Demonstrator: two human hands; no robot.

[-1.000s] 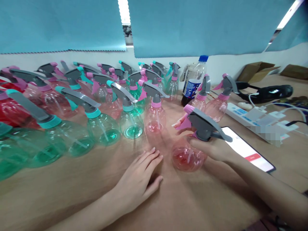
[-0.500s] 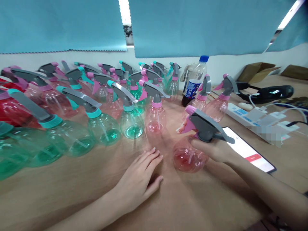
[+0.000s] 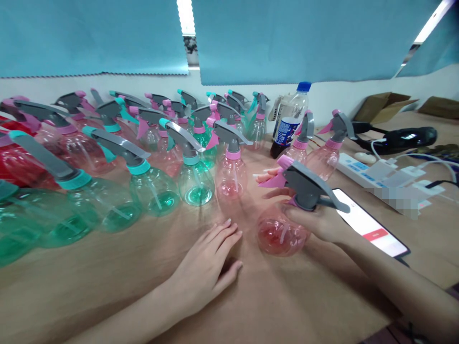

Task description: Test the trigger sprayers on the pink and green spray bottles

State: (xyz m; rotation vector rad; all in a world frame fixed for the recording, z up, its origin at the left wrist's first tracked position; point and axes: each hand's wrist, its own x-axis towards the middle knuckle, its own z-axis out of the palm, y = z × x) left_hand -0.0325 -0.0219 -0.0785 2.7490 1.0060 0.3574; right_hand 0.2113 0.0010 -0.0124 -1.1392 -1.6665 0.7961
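Note:
My right hand (image 3: 315,217) grips the neck of a pink spray bottle (image 3: 281,234) with a grey head and pink trigger, its fingers round the neck and one finger stretched under the trigger. The bottle's base rests on the wooden table (image 3: 107,282), a little tilted. My left hand (image 3: 208,267) lies flat on the table just left of the bottle, fingers stretched out and holding nothing. A pink bottle (image 3: 231,174) and a green bottle (image 3: 195,184) stand just beyond the hands.
Several pink, green and red spray bottles (image 3: 107,157) crowd the left and back of the table. A cola bottle (image 3: 289,122) stands by the wall. A lit phone (image 3: 369,227) lies right of my right hand, with a power strip (image 3: 380,179), cables and cardboard boxes (image 3: 383,105) beyond.
The held bottle's spray head has tipped slightly, its trigger nozzle rising a little. My left hand has stayed in place.

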